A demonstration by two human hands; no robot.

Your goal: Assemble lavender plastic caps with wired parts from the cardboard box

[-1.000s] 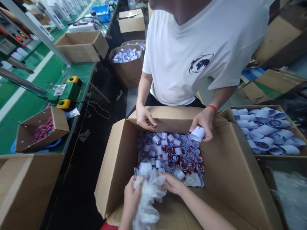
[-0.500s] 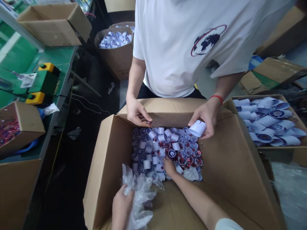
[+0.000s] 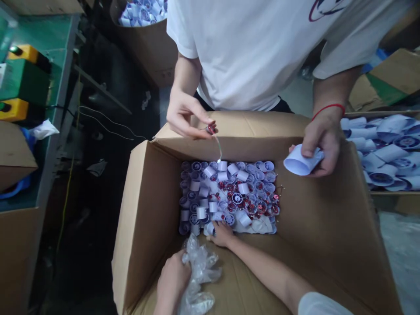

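My left hand (image 3: 173,273) is closed on a crumpled clear plastic bag (image 3: 201,267) near the front of a large cardboard box. My right hand (image 3: 221,234) is inside that box, at the near edge of the packed pieces, with thumb and fingers around a short white plastic cup (image 3: 210,228). Part of this grip is hidden. Around it lie many similar white cups (image 3: 201,213), some upright, some on their sides. Small red parts (image 3: 251,208) with thin wires lie in and between the cups toward the right.
The open cardboard box (image 3: 305,210) has tall walls. Across it stands a person (image 3: 243,57), one hand holding a red wired part (image 3: 211,128), the other a white cup (image 3: 300,161). More white cups (image 3: 387,153) fill a carton at right. A green bench (image 3: 42,33) stands left.
My right hand has moved nearer and slightly left, onto a cup. My left hand and the bag have shifted a little. The other person's hands have risen and spread apart. The view has tilted down.
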